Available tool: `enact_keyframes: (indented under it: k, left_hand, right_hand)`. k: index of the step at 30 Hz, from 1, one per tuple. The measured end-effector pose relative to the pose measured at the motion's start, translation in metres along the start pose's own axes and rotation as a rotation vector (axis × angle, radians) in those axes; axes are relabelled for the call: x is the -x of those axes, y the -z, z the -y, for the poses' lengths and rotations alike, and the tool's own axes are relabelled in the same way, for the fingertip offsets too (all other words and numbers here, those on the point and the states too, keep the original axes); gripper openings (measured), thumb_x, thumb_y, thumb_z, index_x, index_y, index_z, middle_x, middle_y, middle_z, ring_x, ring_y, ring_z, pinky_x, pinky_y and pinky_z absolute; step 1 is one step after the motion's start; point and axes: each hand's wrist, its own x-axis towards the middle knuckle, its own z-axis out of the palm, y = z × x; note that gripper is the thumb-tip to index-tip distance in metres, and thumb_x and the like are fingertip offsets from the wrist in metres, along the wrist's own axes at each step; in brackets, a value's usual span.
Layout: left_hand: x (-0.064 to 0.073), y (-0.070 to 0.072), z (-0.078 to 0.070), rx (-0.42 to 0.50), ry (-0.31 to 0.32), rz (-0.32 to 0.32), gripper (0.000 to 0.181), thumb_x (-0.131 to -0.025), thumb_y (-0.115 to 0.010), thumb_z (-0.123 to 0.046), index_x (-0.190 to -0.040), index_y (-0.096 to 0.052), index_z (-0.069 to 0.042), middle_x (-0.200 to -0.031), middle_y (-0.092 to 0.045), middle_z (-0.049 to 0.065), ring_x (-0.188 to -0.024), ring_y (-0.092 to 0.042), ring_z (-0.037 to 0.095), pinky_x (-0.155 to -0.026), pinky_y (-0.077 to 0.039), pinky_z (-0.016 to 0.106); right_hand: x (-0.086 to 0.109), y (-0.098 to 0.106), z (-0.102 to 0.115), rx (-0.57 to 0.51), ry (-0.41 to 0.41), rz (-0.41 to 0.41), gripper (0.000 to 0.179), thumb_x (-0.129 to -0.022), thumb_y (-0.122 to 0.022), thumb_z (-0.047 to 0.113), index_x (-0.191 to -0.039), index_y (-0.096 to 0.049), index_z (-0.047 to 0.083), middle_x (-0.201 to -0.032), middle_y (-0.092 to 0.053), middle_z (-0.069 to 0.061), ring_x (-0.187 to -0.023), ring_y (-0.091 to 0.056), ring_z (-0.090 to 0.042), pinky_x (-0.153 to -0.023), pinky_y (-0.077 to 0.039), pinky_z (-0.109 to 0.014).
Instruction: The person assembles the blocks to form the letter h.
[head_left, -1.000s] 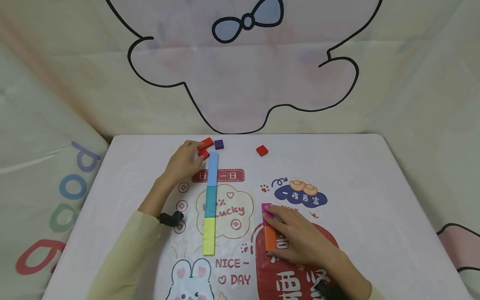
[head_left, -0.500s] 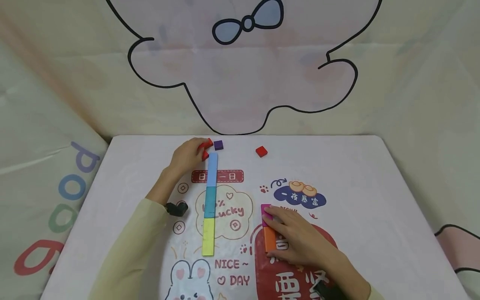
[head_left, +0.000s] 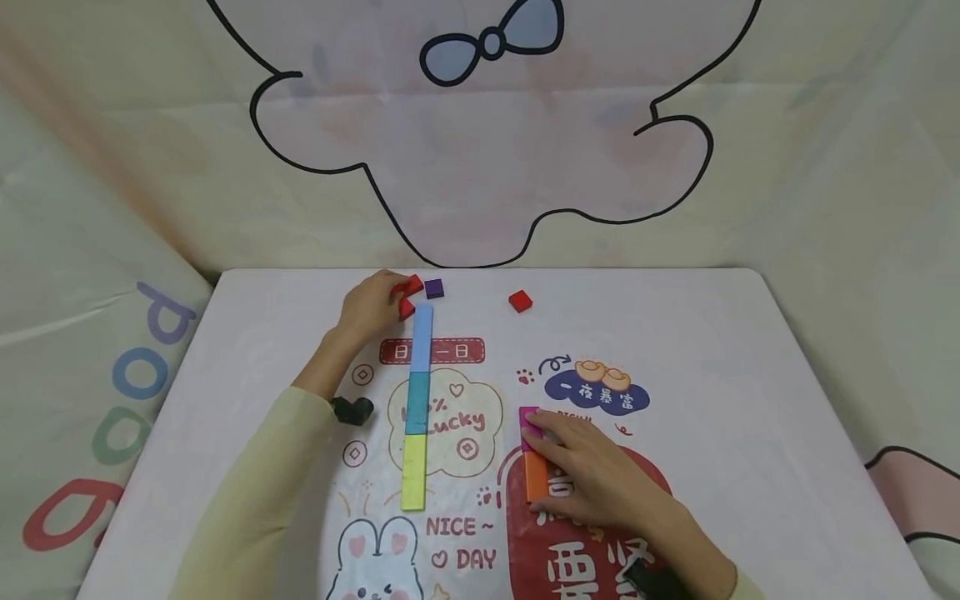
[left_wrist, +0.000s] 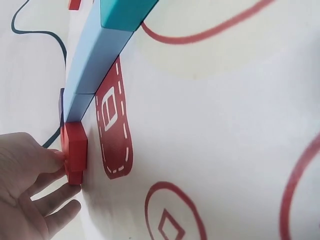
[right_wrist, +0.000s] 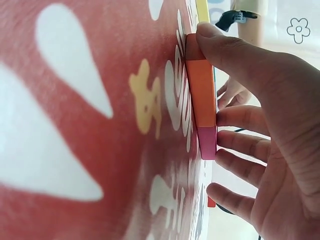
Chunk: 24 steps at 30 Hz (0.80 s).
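In the head view my left hand (head_left: 371,308) is at the back of the table, its fingers over a red block (head_left: 414,284) beside another red block (head_left: 407,308). The left wrist view shows the thumb and fingertips pinching a red block (left_wrist: 76,146) near the end of a light blue block (left_wrist: 89,62). My right hand (head_left: 596,471) lies with extended fingers along a short row of a magenta block (head_left: 529,432) and an orange block (head_left: 536,479). Its thumb touches the near end of the orange block (right_wrist: 201,92); other fingertips touch the row's side and top.
Between the hands runs a straight row of light blue (head_left: 423,337), teal (head_left: 417,403) and yellow (head_left: 413,473) blocks. Behind it sit a dark purple block (head_left: 434,288) and, to the right, a red block (head_left: 521,301). The printed white table (head_left: 735,375) meets a fabric backdrop.
My left hand has shifted slightly away toward the back edge, its fingers closing in around the red blocks. The right hand and both rows stay put.
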Motion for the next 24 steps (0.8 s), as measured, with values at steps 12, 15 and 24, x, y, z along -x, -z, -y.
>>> enact_keyframes:
  k: [12, 15, 24]
  left_hand:
    - [-0.004, -0.004, 0.001, 0.068, 0.072, -0.011, 0.040, -0.107, -0.060, -0.015, -0.145, -0.063, -0.002, -0.144, -0.065, 0.022, -0.127, -0.062, 0.040, -0.112, -0.054, 0.054]
    - [-0.004, -0.004, 0.000, 0.069, 0.067, -0.012, 0.039, -0.106, -0.061, -0.014, -0.142, -0.065, 0.000, -0.141, -0.067, 0.023, -0.121, -0.064, 0.039, -0.109, -0.056, 0.052]
    - [-0.006, 0.006, -0.003, 0.012, 0.043, -0.015, 0.038, -0.104, -0.062, -0.009, -0.140, -0.063, 0.004, -0.137, -0.068, 0.026, -0.118, -0.065, 0.041, -0.108, -0.056, 0.054]
  right_hand:
    - [0.004, -0.003, -0.002, -0.012, 0.004, 0.007, 0.096, -0.076, -0.088, 0.060, -0.156, -0.054, 0.020, -0.163, -0.050, -0.001, -0.148, -0.050, -0.026, -0.115, -0.053, -0.054]
    - [0.005, -0.002, -0.002, -0.013, 0.002, 0.014, 0.094, -0.077, -0.087, 0.062, -0.156, -0.055, 0.021, -0.163, -0.050, -0.001, -0.148, -0.051, -0.027, -0.116, -0.053, -0.054]
    - [0.001, -0.001, -0.004, -0.005, 0.019, -0.013, 0.093, -0.077, -0.087, 0.063, -0.154, -0.057, 0.021, -0.161, -0.051, -0.001, -0.147, -0.051, -0.026, -0.114, -0.054, -0.053]
